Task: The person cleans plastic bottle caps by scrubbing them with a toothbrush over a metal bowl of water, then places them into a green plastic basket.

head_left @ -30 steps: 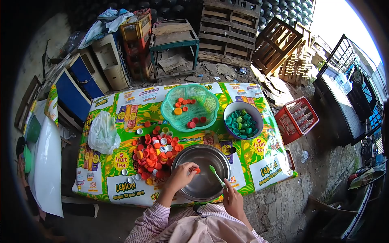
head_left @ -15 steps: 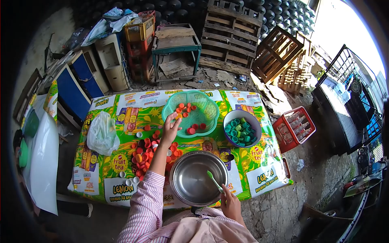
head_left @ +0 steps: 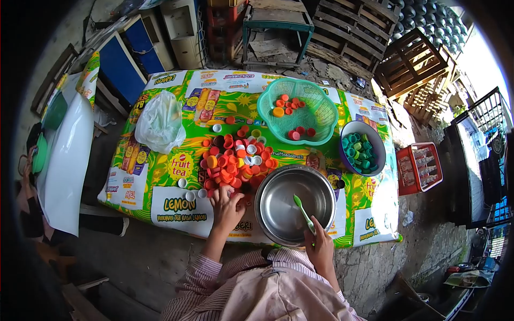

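My left hand [head_left: 227, 212] is at the near edge of a heap of mostly red and orange bottle caps [head_left: 230, 167], with its fingers curled and a red cap showing between thumb and fingers. In my right hand [head_left: 319, 245] is a green-and-white toothbrush [head_left: 303, 211], its head tilted over the inside of a steel bowl [head_left: 266, 223]. The bowl stands just right of the heap. Behind it, a green plastic basket [head_left: 267, 128] holds several red caps and an orange one. A purple-rimmed bowl [head_left: 342, 160] of green caps is at the right.
A clear plastic bag [head_left: 159, 123] lies on the patterned table cover [head_left: 155, 170], left of the heap. Loose white caps [head_left: 190, 196] lie near the front. A red crate of bottles [head_left: 420, 168] stands on the floor at the right. Another person's arm [head_left: 29, 187] shows at far left.
My left hand has come back from above the green basket to the heap of caps. An orange cap now lies in the basket. The view has shifted; my right hand still holds the toothbrush over the bowl.
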A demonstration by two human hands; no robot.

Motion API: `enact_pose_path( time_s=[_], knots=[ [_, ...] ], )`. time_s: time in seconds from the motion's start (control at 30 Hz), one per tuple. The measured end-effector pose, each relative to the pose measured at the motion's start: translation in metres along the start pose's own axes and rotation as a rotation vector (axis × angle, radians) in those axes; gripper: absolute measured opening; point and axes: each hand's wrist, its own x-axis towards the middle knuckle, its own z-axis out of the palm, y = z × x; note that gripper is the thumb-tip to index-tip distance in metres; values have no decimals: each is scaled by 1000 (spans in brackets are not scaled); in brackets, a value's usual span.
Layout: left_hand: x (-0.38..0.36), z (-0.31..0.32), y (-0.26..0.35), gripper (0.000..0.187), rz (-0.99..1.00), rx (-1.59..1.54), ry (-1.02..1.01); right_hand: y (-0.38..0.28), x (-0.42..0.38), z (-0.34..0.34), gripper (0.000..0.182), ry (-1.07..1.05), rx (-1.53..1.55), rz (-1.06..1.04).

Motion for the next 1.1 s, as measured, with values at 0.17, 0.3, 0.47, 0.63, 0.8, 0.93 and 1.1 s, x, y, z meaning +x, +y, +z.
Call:
enact_pose_path(
  time_s=[0.17,0.3,0.47,0.63,0.8,0.93,1.1],
  knots=[
    [-8,22,-1,17,-7,50,-60,-9,1,4,45,-19,15,-37],
    [-10,26,1,14,-27,60,-13,-3,-1,0,44,-5,15,-39],
    [-6,-8,18,8,-18,-345,217,14,0,-8,42,24,31,-35],
    [1,-25,61,28,12,-406,123,27,5,-20,41,21,56,-95],
    [-2,15,99,85,153,-209,-117,41,10,-36,41,-14,96,-70],
    [-1,42,114,89,142,-164,-324,55,12,-49,41,-20,131,-107],
    [-1,44,118,86,110,-82,-397,69,13,-57,41,-25,174,-127]
  ],
)
